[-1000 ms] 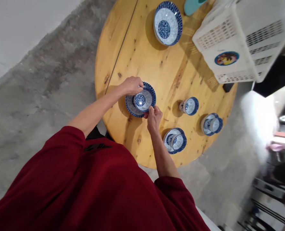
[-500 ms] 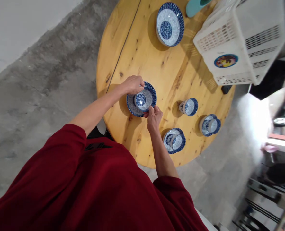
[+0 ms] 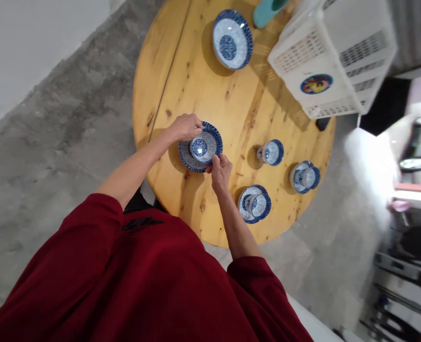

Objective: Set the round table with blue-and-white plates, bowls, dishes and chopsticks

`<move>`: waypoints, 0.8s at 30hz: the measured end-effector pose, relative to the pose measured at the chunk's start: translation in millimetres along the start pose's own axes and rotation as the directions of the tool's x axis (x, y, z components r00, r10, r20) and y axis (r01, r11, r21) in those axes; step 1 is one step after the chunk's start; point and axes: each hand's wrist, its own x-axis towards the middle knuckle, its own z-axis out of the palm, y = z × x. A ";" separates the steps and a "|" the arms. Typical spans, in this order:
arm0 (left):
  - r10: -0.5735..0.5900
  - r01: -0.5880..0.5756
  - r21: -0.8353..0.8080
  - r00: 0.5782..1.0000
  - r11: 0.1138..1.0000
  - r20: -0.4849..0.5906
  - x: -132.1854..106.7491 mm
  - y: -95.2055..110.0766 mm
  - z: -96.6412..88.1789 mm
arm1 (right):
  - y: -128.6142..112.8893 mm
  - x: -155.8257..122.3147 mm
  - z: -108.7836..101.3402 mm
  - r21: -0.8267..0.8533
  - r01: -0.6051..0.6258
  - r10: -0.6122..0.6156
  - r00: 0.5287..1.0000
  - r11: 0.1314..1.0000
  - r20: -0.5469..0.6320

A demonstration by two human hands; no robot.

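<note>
A small blue-and-white bowl sits within a wider blue-rimmed dish near the front of the round wooden table. My left hand is closed at the upper left of the bowl's rim, fingers curled down on it. At the lower right, my right hand pinches the same rim between thumb and fingers. Parts of both rims are hidden by my hands. To the right stand a patterned bowl on its own and two dishes, a front dish and a right-hand dish, each with a smaller cup inside.
A large blue-and-white bowl rests at the far side of the wooden table. Beyond it are a teal container and a white perforated plastic basket. A small black object lies by the table's right edge.
The view has shifted, so the table and its dishes appear slightly farther left. Both hands keep their places at the small bowl's rim.
</note>
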 end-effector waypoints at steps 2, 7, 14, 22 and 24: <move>0.013 -0.015 0.103 1.000 0.995 0.025 -6.4 12.2 -11.2 | -2.3 -0.3 1.0 0.035 -0.001 0.001 1.000 0.999 0.021; -0.018 0.034 0.216 0.997 0.976 -0.078 -18.0 33.5 -30.7 | -0.9 11.0 -16.9 0.156 -0.053 0.048 0.998 0.986 0.041; 0.023 -0.011 0.044 0.958 0.999 -0.286 -37.3 59.9 -12.2 | 27.5 48.8 -103.9 0.444 -0.191 0.339 0.898 0.875 -0.281; 0.131 -0.126 0.035 0.976 0.991 -0.175 -60.2 83.4 51.2 | 46.6 131.8 -160.0 0.605 -0.234 0.535 0.755 0.761 -0.380; 0.123 -0.118 0.043 0.981 0.992 -0.149 -70.7 84.2 63.5 | 49.9 143.7 -160.6 0.596 -0.259 0.544 0.755 0.760 -0.367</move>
